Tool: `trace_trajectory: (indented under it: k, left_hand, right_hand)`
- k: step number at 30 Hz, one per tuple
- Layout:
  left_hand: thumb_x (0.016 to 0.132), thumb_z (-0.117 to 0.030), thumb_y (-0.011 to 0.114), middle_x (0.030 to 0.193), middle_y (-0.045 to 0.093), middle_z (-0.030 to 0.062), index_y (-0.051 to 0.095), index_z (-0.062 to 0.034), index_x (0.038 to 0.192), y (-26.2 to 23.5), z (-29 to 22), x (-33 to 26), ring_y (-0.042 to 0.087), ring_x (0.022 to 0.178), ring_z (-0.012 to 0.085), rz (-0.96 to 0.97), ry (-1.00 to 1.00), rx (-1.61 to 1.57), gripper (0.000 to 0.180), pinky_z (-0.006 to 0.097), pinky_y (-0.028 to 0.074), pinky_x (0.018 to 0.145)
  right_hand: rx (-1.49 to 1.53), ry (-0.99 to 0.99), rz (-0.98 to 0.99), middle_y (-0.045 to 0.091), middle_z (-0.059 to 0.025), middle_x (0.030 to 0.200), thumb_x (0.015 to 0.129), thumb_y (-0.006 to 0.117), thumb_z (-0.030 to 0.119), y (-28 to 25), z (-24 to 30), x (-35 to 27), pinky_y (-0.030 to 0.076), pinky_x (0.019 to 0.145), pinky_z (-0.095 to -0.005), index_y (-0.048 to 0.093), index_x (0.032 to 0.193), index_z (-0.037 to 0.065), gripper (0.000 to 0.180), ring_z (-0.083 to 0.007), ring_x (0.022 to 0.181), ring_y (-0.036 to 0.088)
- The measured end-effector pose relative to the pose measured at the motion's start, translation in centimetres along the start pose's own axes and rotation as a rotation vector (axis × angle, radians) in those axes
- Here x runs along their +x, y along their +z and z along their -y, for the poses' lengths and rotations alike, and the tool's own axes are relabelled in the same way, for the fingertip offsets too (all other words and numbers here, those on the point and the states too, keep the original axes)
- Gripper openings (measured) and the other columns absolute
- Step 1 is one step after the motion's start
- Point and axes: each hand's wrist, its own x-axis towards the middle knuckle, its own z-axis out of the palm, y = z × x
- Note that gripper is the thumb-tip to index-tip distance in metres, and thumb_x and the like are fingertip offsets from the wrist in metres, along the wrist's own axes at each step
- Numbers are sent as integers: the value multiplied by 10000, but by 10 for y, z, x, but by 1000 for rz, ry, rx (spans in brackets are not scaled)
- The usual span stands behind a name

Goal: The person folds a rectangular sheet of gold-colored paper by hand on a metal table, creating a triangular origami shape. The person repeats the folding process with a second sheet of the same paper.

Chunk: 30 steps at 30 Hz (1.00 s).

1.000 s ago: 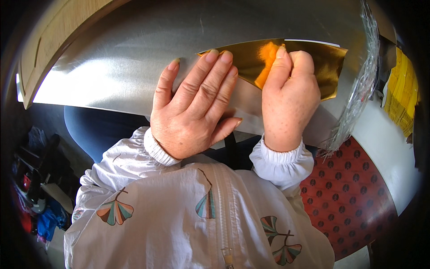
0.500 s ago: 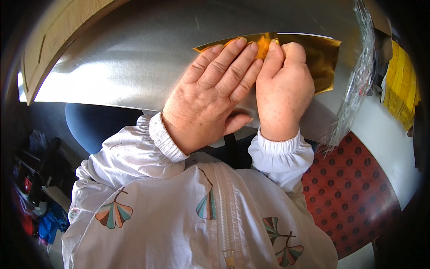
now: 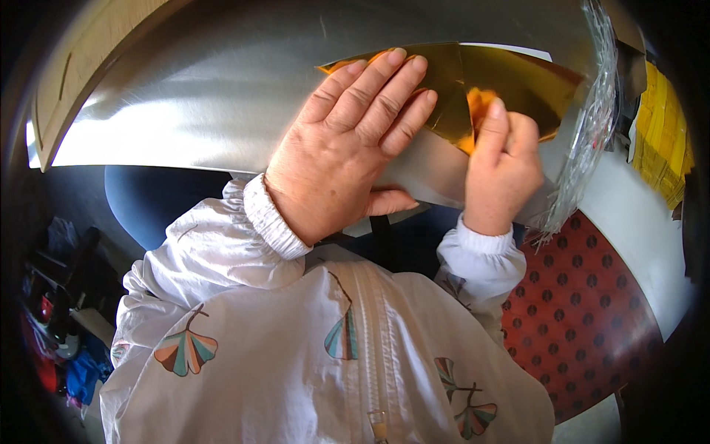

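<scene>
Both hands (image 3: pixel 347 148) — seemingly flat — on gold sheet (image 3: pixel 510 78)

bright daylight | glare on metal table (image 3: pixel 185 126) | fisheye-bent, dark rim

Bare metal table (image 3: pixel 185 111) leftward

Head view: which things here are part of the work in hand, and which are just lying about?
In use:
- gold foil sheet, folded on the table
- left hand, pressed flat on the sheet
- right hand, index finger pressing a fold
- shiny metal table under the sheet

Lying about:
- clear plastic wrap at the table's right edge
- yellow stack, far right
- red dotted seat
</scene>
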Motion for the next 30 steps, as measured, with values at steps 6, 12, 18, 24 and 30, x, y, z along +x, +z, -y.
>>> trace_trajectory:
  k: [6, 12, 18, 24, 30]
  left_hand:
    - [755, -557, 625, 1529, 368, 124, 451, -108, 1431, 5, -2, 0, 338, 1418, 305, -39, -6, 26, 830, 440, 266, 1158]
    - [565, -434, 834, 1538, 355, 117, 456, -150, 1435, 1, -3, 3, 339, 1417, 310, -27, -18, -33, 990, 453, 282, 1154]
    - [479, -532, 880, 1558, 306, 134, 424, -244, 1466, 1, 3, -1, 300, 1432, 349, 5, 68, -5, 1125, 484, 269, 1162]
    - [733, -825, 516, 1544, 329, 179, 456, -171, 1451, -14, 30, 18, 280, 1439, 384, 121, 333, 165, 972, 500, 234, 1173]
    - [949, -658, 362, 1524, 376, 158, 430, -56, 1445, 11, 9, 37, 304, 1432, 352, -114, 134, 271, 783, 473, 216, 1176]
  right_hand:
    - [-7, -532, 88, 664, -136, 1174, 887, 673, 262, -20, 18, -33, 416, 959, -450, 662, 1132, 28, 339, -230, 880, 627]
    - [-323, -334, 285, 492, -29, 1462, 918, 467, 620, -16, -8, -72, 215, 1123, -484, 537, 1391, 121, 691, -192, 923, 578]
    - [-398, -218, 238, 491, -133, 1448, 935, 538, 480, -50, -49, -58, 339, 1049, -537, 538, 1382, 87, 595, -321, 1088, 575]
    - [-298, -512, 320, 466, -87, 1476, 939, 540, 463, -48, -81, -40, 292, 1084, -497, 536, 1385, 91, 581, -264, 1012, 575]
    - [-212, -333, 171, 454, -85, 1477, 903, 536, 548, -36, -60, -82, 243, 1093, -548, 522, 1393, 98, 666, -253, 968, 561]
